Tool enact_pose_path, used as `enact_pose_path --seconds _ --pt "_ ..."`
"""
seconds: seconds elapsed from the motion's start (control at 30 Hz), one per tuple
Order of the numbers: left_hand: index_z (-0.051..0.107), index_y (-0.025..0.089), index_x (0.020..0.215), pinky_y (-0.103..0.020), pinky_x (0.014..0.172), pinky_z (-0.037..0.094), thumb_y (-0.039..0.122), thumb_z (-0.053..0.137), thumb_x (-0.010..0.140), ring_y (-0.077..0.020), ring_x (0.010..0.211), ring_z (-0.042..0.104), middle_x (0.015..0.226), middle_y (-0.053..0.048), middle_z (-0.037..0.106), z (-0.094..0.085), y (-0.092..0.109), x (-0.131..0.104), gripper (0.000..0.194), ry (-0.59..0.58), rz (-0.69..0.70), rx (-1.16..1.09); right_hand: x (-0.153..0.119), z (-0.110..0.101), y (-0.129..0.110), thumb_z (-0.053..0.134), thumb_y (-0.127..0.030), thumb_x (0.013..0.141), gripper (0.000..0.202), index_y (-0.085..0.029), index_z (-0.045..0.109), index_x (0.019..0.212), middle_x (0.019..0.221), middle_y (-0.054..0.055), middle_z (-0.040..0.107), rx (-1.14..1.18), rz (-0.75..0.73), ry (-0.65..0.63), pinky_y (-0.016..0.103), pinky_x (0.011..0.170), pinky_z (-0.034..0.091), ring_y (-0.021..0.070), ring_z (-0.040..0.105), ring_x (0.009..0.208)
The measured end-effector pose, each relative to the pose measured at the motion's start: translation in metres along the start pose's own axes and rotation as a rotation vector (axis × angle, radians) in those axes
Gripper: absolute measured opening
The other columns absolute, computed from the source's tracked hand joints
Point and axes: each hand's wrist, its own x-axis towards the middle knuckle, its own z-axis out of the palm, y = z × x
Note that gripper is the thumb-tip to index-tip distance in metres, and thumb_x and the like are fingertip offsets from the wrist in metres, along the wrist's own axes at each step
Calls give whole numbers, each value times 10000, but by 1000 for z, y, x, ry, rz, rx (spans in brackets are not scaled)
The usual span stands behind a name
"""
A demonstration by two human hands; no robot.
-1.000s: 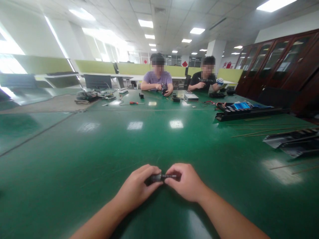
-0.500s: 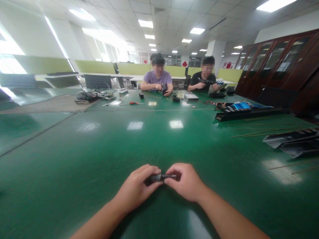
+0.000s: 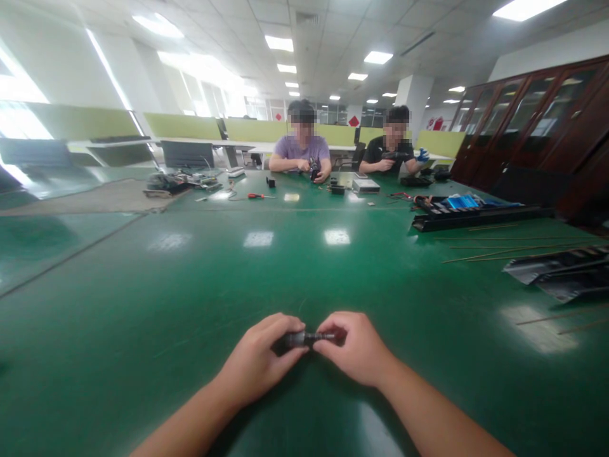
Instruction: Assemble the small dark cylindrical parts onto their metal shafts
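A small dark cylindrical part (image 3: 297,339) with a grey band lies lengthwise between my two hands, just above the green tabletop. My left hand (image 3: 264,355) is closed round its thicker end, thumb below and fingers above. On the other side, my right hand (image 3: 354,349) pinches the thin, stepped, shaft-like end of the same part between thumb and fingertips. The exact kind of part is too small and blurred to tell, and its left end is hidden in my left palm.
Across the green table (image 3: 214,273) sit two people (image 3: 301,152) handling dark devices. A screwdriver (image 3: 257,196), a box (image 3: 365,185) and a pile of parts (image 3: 176,182) lie at the far side. Black metal channels (image 3: 476,216) and thin rods (image 3: 504,251) lie at right.
My hands and the dark part stay nearly in place. The gloved hand of the person at the far right has shifted slightly.
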Motion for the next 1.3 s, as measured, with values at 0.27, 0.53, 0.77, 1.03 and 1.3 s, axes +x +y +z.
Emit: enact_pose_path --seconds 0.27,0.53,0.77,1.03,1.3 --pt "643 198 1005 -287 813 538 275 634 882 -182 887 665 975 -60 695 -1 0 -1 145 9 -2 14 0 -1 -2 738 -230 751 50 -189 740 780 718 0 692 -8 13 -7 229 598 425 138 602 651" --pt "639 202 997 -321 846 518 287 638 886 -197 933 637 986 -62 677 -1 -3 0 140 7 2 39 0 -1 -4 737 -226 750 52 -192 741 788 725 6 696 -27 9 -11 232 600 427 142 597 651" --pt "634 210 1004 -311 841 505 291 644 889 -184 922 629 980 -46 674 -3 -4 0 141 1 9 31 0 0 -4 736 -223 752 45 -188 735 780 711 -1 681 -28 2 -3 227 591 418 134 591 642" --pt "646 207 996 -315 846 518 291 651 878 -190 929 634 975 -50 681 -2 -4 -1 146 21 12 52 0 0 -4 736 -222 752 42 -189 735 777 702 -3 681 -30 -2 3 228 585 412 132 585 630" --pt "665 197 963 -316 818 543 294 649 858 -200 900 649 949 -69 696 -3 -1 2 144 56 24 75 0 -1 -3 736 -217 749 42 -190 734 781 708 -5 685 -20 9 2 229 587 424 133 593 632"
